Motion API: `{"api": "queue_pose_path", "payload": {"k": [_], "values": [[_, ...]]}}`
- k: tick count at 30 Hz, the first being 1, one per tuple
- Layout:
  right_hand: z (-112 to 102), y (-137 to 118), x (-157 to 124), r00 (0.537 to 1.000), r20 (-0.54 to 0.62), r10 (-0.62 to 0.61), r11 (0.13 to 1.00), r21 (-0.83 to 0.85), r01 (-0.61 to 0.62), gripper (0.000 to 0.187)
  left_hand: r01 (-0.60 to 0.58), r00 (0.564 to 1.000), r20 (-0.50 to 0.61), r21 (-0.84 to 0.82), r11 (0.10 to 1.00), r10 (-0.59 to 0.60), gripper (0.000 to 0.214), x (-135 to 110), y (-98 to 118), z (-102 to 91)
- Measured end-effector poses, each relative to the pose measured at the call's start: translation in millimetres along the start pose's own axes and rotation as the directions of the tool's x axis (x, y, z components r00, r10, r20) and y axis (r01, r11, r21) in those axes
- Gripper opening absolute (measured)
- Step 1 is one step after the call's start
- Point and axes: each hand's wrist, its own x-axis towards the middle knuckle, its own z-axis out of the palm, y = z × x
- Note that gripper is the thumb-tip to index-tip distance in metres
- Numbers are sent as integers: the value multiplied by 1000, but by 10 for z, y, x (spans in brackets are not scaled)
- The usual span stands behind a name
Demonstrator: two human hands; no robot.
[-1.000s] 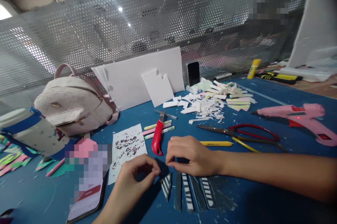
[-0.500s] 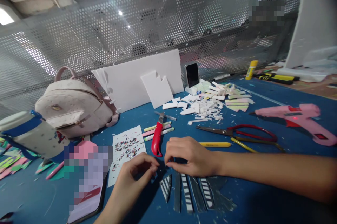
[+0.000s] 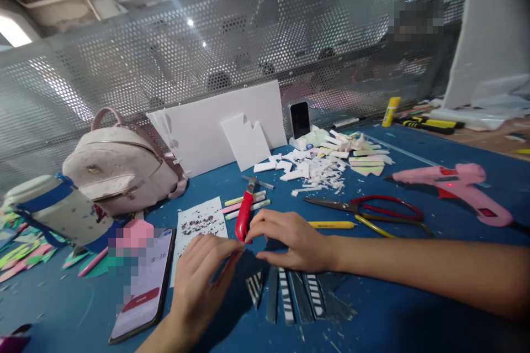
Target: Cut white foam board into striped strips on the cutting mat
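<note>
My left hand (image 3: 202, 281) reaches forward over the blue table (image 3: 414, 309), its fingers pressed together at the tips. My right hand (image 3: 290, 242) comes in from the right, with forefinger and thumb pinched close to the left fingertips. Whatever is between the fingers is too small to make out. The fingertips meet just beside the butt of a red utility knife (image 3: 244, 215). Several black-and-white striped strips (image 3: 285, 298) lie side by side on the table right below both hands.
A phone (image 3: 144, 286) lies at the left, next to a white sheet with coloured specks (image 3: 201, 223). Red-handled scissors (image 3: 372, 212), a yellow pen (image 3: 331, 225) and a pink glue gun (image 3: 451, 182) lie to the right. Behind are a backpack (image 3: 120, 168), white foam board (image 3: 215, 121) and foam scraps (image 3: 323, 162).
My left hand has stretched out from a curled pinch, and both hands' fingertips have shifted slightly up and left toward the red knife's butt. The view has shifted a little.
</note>
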Motion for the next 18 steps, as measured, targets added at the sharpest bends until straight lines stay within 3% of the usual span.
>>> {"api": "queue_pose_path", "payload": {"k": [9,13,18], "values": [[0,5,-5,990,-76,-121,990,-75,115,12,33,999,1,-8,999,-33,19,-16,119,137],[5,17,-6,991,-84,-101,992,-83,95,13,24,999,27,-33,999,-23,20,-44,150,140],[28,40,-11,994,-102,-46,997,-74,39,15,-66,994,77,-99,993,74,21,-79,116,133]]}}
